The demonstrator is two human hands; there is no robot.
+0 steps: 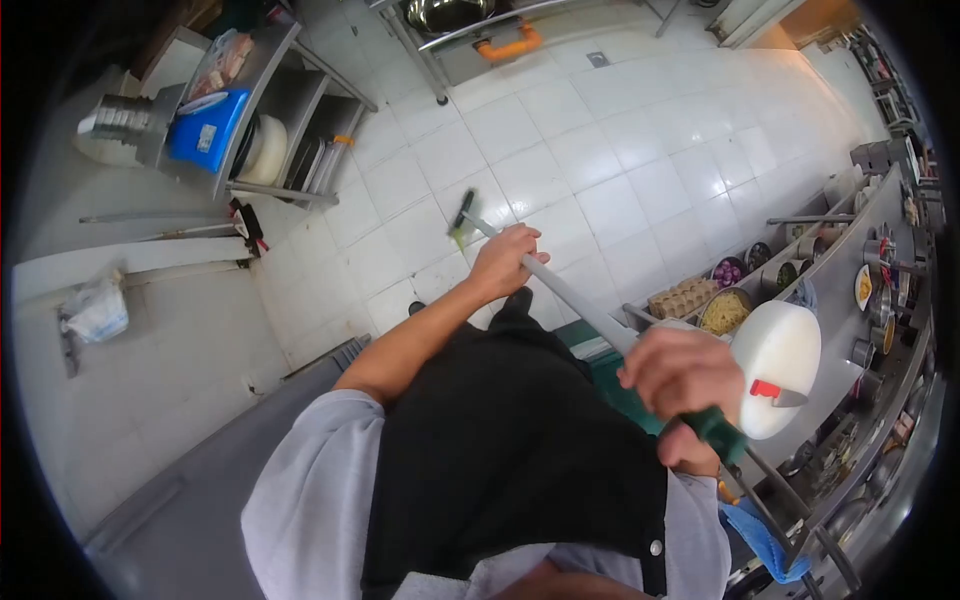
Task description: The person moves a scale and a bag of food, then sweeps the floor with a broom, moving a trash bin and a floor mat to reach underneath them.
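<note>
A long grey pole (580, 302) slants from upper left to lower right in front of my black apron. My left hand (508, 260) is closed round its lower part, near the floor end. Nearer the camera, my right hand (685, 385) grips the upper part, just above a green handle end (715, 432). At the far end of the pole a dark green head (464, 212) with yellowish-green bristles rests on or just above the white floor tiles (630, 215); it is slightly blurred.
At right, a steel counter (850, 290) holds a white round board (775, 370) with a red-handled knife (768, 390), egg trays (682, 298) and food bowls. A steel shelf (300, 120) with a blue container (208, 130) stands upper left. Another steel table (430, 45) is at the top.
</note>
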